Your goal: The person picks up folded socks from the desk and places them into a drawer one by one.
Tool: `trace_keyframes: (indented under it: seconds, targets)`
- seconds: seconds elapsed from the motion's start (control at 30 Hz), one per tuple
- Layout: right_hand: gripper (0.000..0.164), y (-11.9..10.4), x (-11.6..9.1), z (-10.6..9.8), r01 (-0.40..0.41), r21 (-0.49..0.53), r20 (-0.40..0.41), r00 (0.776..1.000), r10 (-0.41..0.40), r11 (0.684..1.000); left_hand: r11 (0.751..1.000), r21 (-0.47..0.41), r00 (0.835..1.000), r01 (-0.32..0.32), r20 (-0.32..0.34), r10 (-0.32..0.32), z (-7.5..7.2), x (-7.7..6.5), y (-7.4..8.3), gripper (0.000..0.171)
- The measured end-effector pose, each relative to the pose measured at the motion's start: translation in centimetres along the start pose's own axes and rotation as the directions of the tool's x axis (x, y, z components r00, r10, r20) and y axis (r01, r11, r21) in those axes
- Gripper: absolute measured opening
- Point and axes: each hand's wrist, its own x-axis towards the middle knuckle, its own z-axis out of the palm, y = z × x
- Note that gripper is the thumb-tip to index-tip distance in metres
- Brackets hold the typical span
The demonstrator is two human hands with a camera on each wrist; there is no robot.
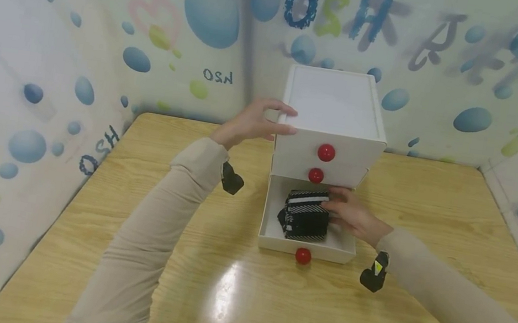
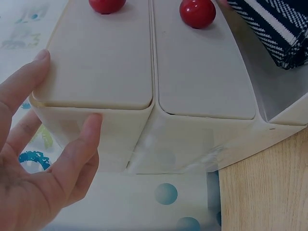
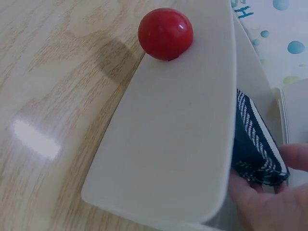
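A small white drawer unit [image 1: 335, 103] with red round knobs stands on the table, its bottom drawer [image 1: 268, 233] pulled out. Inside that drawer lies a folded black cloth [image 1: 307, 222] with white stripes. My right hand [image 1: 354, 215] pinches the cloth's right end; in the right wrist view the thumb is on one side of the cloth [image 3: 255, 144] and fingers are under it, partly hidden by the drawer front [image 3: 163, 125]. My left hand [image 1: 257, 122] rests on the unit's upper left corner with extended fingers. The left wrist view shows its fingertips [image 2: 91, 127] touching the casing.
The unit stands on a wooden table [image 1: 208, 299], close to a wall [image 1: 278, 36] printed with blue bubbles and letters. Two upper drawers are closed, each with a red knob [image 1: 326, 152]. The open drawer's front sticks out over the table.
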Motion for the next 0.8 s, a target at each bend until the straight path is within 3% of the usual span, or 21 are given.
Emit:
trace_keyframes:
  seconds: [0.33, 0.43, 0.67, 0.8]
  targets:
    - [0.052, -0.2, -1.1, -0.7, 0.099, -0.108, 0.0, 0.995, -0.1, 0.989, 1.0, -0.007, 1.0, -0.019, -0.021, 0.018, -0.1, 2.0, -2.5, 0.046]
    - [0.052, -0.4, -1.6, -0.8, 0.145, -0.141, 0.011, 0.989, -0.144, 0.979, 1.0, -0.012, 1.0, -0.01, -0.019, 0.01, -0.1, 1.8, -2.3, 0.047]
    - [0.052, -0.8, -2.9, -1.3, 0.219, -0.213, 0.046, 0.976, -0.214, 0.952, 1.0, -0.004, 1.0, 0.019, -0.002, -0.019, 0.0, 0.0, 0.1, 0.046]
    - [0.049, -0.7, -3.7, -1.4, 0.274, -0.246, 0.077, 0.962, -0.263, 0.93, 1.0, -0.017, 1.0, 0.019, -0.002, -0.019, -0.1, 0.8, -0.8, 0.047]
